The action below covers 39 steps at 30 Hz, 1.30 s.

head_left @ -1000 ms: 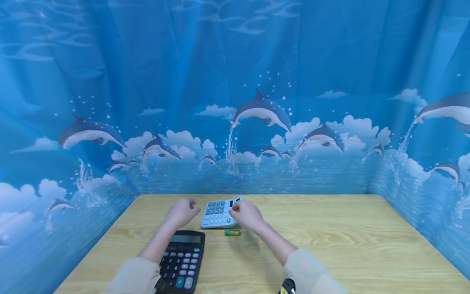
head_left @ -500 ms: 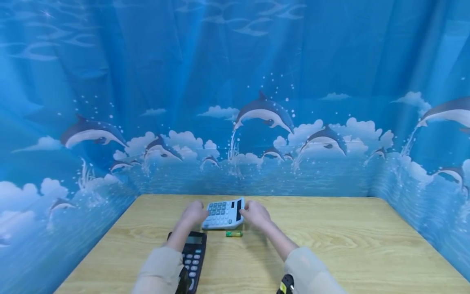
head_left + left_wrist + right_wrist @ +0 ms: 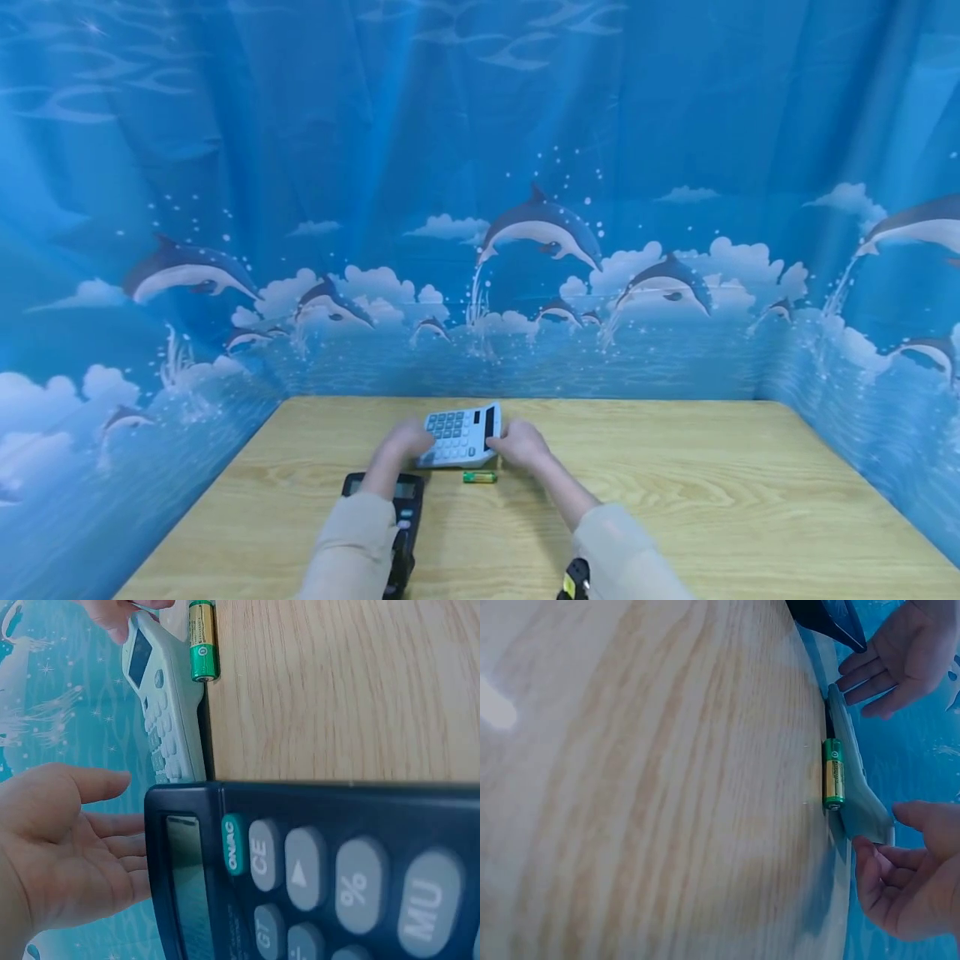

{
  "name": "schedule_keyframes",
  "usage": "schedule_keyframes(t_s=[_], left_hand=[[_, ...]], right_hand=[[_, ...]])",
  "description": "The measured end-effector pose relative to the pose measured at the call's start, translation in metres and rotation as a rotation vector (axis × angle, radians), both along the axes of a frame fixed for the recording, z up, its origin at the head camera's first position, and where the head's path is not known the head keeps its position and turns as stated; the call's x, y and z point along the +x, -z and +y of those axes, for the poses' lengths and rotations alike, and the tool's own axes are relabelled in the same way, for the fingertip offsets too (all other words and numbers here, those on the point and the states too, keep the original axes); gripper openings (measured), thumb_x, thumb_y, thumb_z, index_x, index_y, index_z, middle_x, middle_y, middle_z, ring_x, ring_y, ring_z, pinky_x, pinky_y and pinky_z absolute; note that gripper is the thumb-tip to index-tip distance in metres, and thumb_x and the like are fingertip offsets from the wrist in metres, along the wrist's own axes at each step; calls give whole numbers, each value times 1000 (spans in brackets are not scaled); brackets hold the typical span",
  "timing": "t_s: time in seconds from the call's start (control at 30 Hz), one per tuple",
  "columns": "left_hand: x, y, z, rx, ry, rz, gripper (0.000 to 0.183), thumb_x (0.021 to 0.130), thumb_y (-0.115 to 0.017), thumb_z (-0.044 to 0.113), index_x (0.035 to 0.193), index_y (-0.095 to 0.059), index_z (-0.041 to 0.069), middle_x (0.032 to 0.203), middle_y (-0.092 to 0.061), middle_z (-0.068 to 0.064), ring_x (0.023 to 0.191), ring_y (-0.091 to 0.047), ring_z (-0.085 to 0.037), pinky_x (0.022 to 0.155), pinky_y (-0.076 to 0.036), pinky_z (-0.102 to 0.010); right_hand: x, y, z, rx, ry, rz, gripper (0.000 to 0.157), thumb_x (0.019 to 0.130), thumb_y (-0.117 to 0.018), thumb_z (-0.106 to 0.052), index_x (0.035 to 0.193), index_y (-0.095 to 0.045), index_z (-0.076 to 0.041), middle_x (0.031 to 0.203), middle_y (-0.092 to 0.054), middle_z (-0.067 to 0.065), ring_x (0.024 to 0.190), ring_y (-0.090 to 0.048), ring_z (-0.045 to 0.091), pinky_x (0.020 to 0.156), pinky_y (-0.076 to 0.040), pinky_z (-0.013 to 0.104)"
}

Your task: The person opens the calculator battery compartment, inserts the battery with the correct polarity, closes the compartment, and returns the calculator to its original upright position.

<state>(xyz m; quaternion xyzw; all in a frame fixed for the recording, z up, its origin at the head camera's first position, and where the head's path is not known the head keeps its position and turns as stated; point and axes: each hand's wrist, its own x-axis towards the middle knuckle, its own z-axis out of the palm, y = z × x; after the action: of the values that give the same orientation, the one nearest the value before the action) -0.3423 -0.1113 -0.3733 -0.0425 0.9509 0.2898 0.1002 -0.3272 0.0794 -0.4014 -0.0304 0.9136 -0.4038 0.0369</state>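
Observation:
A pale blue calculator lies on the table, its raised display end to the right. My right hand holds that end; in the right wrist view the thumb is above the edge and the curled fingers are below it. By the keypad end is my left hand, blurred in the head view. In the left wrist view this hand has its fingers extended and nothing in its grasp. A green and gold battery lies just in front of the calculator.
A larger black calculator lies under my left forearm, partly covered by the sleeve. Behind the wooden table hangs a blue curtain with dolphins, which also runs along both sides.
My left hand has moved right, from above the black calculator to the pale calculator's keypad end. My right hand has shifted from over the pale calculator to its display end and taken hold.

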Motion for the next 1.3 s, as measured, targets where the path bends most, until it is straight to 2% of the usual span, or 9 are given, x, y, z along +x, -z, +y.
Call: schedule_keyframes(t_s=[0.17,0.33,0.5,0.6,0.7,0.87,1.03,1.1,1.3], left_hand=[[0,2,3,47,-28,-29,44,90,-51,13,125,-45,-13,122,-50,-29,114,-47,-40,95,-39,-48],[2,2,4,106,-94,-66,48,89,-54,12,128,-42,-13,124,-47,-30,115,-45,-42,95,-38,-50],[1,2,3,142,-134,-98,49,90,-53,12,131,-40,-12,126,-45,-30,116,-45,-41,95,-39,-49],[-2,2,1,141,-113,-106,48,91,-54,15,129,-42,-12,120,-50,-28,108,-51,-39,89,-44,-46],[-7,2,-2,154,-91,-104,49,91,-54,18,126,-44,-13,116,-53,-27,103,-53,-37,84,-46,-45],[-9,-5,-2,206,-94,-95,52,93,-52,23,128,-42,-14,118,-51,-27,106,-51,-37,87,-45,-45],[-13,-9,-1,231,-101,-50,54,98,-40,35,123,-47,-12,93,-53,-18,83,-54,-28,74,-48,-37],[-14,-9,-1,275,-97,-33,56,99,-35,39,121,-48,-11,86,-52,-15,74,-53,-24,69,-49,-36],[-13,-14,3,507,-122,18,69,100,-15,45,118,-50,-11,86,-59,-22,58,-57,-20,63,-52,-35]], right_hand=[[-2,6,-3,21,4,-8,28,87,-63,-22,69,-62,-1,53,-50,2,43,-35,9,41,-30,21],[-4,9,-6,-79,32,-44,27,87,-62,-16,67,-60,0,50,-50,3,40,-38,9,39,-34,20],[-4,9,-9,-208,87,-123,18,88,-60,-11,73,-56,-1,61,-57,8,45,-46,10,42,-42,21],[-4,7,-11,-249,114,-144,13,88,-58,-8,78,-56,0,68,-60,10,50,-51,12,48,-48,23],[-3,3,-12,-269,111,-117,11,88,-57,-6,82,-58,3,71,-60,12,54,-55,15,53,-51,26],[-6,-2,-9,-296,91,-55,11,89,-55,-3,87,-58,7,75,-59,13,58,-57,17,57,-53,30],[-6,-1,-1,-315,84,8,10,90,-53,-2,92,-55,9,82,-59,19,65,-59,23,61,-54,33],[-6,-2,4,-315,82,29,10,91,-52,-2,91,-53,7,84,-59,20,69,-59,25,61,-54,34],[-8,-2,20,-280,92,100,11,93,-49,-5,86,-51,3,79,-59,18,67,-58,23,57,-51,31]])
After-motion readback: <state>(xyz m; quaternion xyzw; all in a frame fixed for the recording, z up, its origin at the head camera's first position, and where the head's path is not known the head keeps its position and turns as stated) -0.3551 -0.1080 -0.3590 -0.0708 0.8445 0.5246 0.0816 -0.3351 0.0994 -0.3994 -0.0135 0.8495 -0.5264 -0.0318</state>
